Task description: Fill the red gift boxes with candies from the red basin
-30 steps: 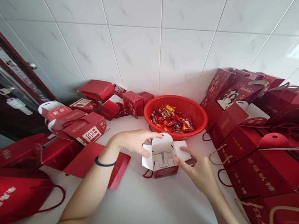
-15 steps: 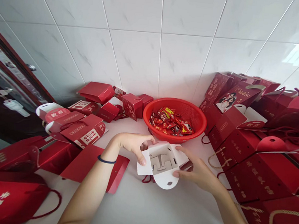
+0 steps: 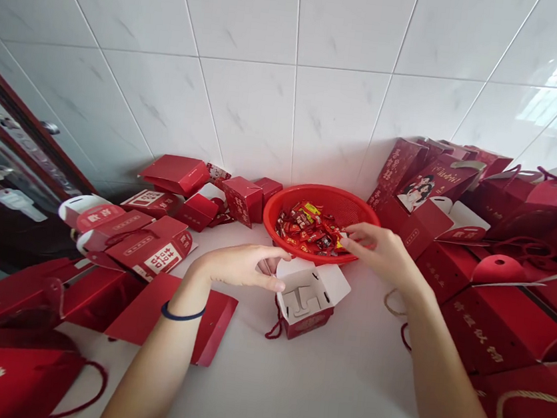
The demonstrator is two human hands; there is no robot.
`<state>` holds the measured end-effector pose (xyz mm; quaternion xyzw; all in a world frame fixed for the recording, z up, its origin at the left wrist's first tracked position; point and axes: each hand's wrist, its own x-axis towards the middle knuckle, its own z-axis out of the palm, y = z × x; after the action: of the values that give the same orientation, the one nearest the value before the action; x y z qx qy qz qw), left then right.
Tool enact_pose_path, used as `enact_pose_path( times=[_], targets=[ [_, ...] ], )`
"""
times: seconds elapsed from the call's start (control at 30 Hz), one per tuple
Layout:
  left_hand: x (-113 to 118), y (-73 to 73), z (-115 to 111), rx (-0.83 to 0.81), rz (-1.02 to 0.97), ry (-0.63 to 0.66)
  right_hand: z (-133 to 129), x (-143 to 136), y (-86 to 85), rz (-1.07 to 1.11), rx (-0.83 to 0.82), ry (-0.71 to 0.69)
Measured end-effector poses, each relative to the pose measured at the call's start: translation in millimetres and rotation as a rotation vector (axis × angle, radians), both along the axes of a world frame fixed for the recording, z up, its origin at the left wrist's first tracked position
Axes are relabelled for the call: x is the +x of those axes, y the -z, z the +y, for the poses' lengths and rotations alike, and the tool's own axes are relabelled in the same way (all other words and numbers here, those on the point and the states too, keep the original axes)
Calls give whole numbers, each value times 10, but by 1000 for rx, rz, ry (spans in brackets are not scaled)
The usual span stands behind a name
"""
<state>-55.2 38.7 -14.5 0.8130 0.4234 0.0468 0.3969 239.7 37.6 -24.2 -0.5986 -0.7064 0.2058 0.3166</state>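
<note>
A small red gift box (image 3: 310, 321) with a white inside stands on the table, its top open and its flaps spread outward. My left hand (image 3: 247, 264) is at its back left corner, thumb at the rim and fingers curled behind it. Behind the box is a red plastic basket (image 3: 359, 208) holding many wrapped candies (image 3: 309, 224). Over the basket's right front rim, my right hand (image 3: 377, 247) has thumb and forefinger at a small white-and-yellow wrapped candy (image 3: 342, 237). A dark red cord (image 3: 275, 326) hangs at the box's left side.
Stacked red gift boxes (image 3: 476, 325) with rope handles line the right side. More red boxes (image 3: 151, 245) lie at the left, beside a flat red box (image 3: 165, 320). A tiled wall (image 3: 339, 122) closes off the back, and a door with keys (image 3: 20, 203) stands far left.
My right hand has left the box's right flap and moved up to the candies in the basket. The box's front flap has dropped out of sight, showing its red front. My left hand remains beside the box.
</note>
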Motion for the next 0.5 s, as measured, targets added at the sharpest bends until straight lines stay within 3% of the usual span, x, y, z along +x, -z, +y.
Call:
enact_pose_path(
  times=[0.1, 0.27, 0.37, 0.5],
  targets=[
    [-40, 11, 19, 3, -57, -46, 540, -30, 1, -275, -145, 168],
    [-97, 25, 43, 44, -108, -57, 1273, -153, 185, -420, -391, 150],
    [-121, 25, 54, 72, -131, -64, 1439, -218, 295, -456, -438, 54],
    [-118, 46, 101, 104, -186, -96, 1476, -221, 393, -445, -412, -86]
  ],
)
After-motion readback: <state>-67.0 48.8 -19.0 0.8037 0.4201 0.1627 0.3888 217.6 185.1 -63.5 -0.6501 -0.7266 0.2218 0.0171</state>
